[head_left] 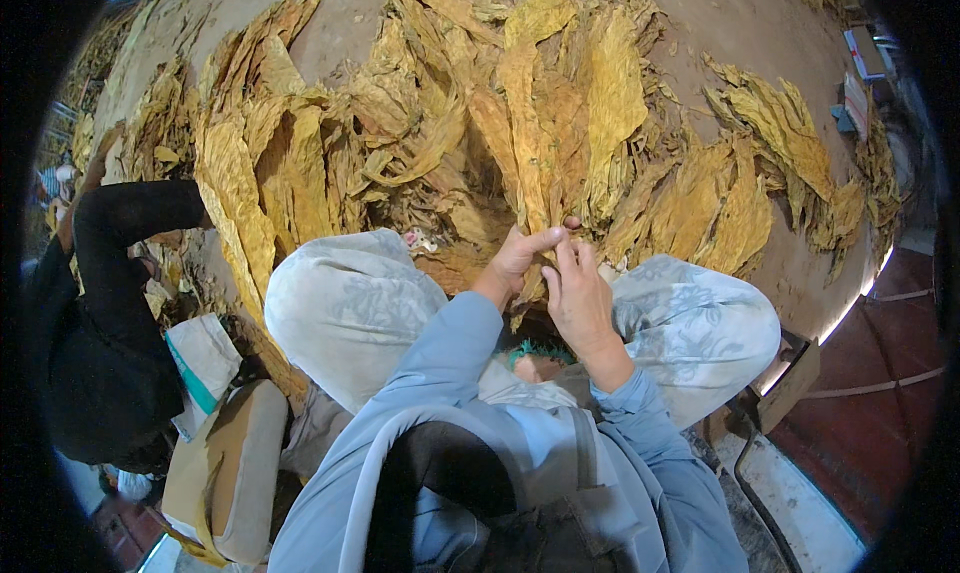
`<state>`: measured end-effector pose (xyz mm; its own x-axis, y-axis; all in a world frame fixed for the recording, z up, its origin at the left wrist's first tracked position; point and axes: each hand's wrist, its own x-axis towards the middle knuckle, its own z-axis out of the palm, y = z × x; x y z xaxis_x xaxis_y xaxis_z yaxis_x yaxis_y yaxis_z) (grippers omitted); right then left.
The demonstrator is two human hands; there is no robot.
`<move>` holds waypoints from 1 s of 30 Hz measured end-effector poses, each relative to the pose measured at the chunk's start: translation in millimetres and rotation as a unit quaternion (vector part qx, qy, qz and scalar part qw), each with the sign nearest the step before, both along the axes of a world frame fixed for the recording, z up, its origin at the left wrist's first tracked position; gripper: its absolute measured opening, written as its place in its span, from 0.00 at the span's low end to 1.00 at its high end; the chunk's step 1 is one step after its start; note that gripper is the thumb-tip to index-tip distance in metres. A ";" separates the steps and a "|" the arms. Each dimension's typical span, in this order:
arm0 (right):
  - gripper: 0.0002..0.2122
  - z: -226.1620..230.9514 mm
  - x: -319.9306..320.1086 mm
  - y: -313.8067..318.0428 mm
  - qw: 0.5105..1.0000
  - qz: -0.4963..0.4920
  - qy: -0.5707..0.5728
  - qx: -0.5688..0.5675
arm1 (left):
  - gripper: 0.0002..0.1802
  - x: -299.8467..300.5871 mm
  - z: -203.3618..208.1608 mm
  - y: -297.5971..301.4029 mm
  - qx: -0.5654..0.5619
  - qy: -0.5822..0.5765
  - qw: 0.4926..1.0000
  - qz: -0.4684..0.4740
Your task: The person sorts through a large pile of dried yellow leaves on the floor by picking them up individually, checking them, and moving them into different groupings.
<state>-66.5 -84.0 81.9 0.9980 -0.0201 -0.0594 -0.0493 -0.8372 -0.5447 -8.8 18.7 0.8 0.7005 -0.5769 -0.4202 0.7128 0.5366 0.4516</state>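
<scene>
Between my knees, my left hand [515, 261] is closed around the stem end of a yellow-brown dried tobacco leaf [525, 123], its thumb lying across the stem. The blade stretches away from me over the heap. Close against it, my right hand [583, 303] pinches the same stem end with bent fingers; part of the grip is hidden behind the fingers. A loose pile of tobacco leaves [410, 123] surrounds the held one, and another broad yellow leaf [615, 83] lies just right of it.
More leaf bunches [710, 198] lie to the right and at the left [300, 163]. A co-worker's dark sleeve [150, 208] reaches in from the left. Beside my left leg are a worn cushioned block [235, 473] and a white-and-green packet [203, 363]. Red flooring [860, 393] shows at right.
</scene>
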 end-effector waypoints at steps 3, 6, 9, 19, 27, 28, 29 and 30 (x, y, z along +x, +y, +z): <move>0.19 -3.3 -2.6 -4.5 0.999 -0.012 -0.002 0.046 | 0.20 -1.3 -0.6 -0.8 0.012 -0.009 1.000 0.004; 0.17 -6.6 -4.0 -8.9 0.994 -0.034 -0.013 0.105 | 0.20 -2.6 -2.0 -2.8 -0.003 0.006 1.000 -0.004; 0.15 -9.4 -2.6 -15.4 0.987 -0.053 -0.019 0.153 | 0.19 -0.5 -2.6 -2.7 0.027 -0.014 0.999 -0.017; 0.17 23.8 79.9 -35.4 0.964 -0.163 -0.112 0.177 | 0.31 -6.1 3.7 -11.9 0.063 -0.080 0.994 -0.045; 0.14 -1.7 106.7 -68.6 0.909 -0.155 0.055 0.383 | 0.31 -5.9 11.2 -7.6 0.155 -0.089 0.974 -0.140; 0.10 -2.0 102.4 -64.3 0.882 -0.184 0.008 0.435 | 0.31 -8.0 12.7 -7.7 0.153 -0.094 0.976 -0.121; 0.09 -1.4 100.3 -65.3 0.868 -0.204 -0.006 0.454 | 0.31 -8.8 10.8 -7.2 0.158 -0.086 0.977 -0.115; 0.08 0.1 96.4 -67.4 0.853 -0.225 -0.020 0.471 | 0.31 -10.5 6.7 -6.1 0.162 -0.077 0.978 -0.110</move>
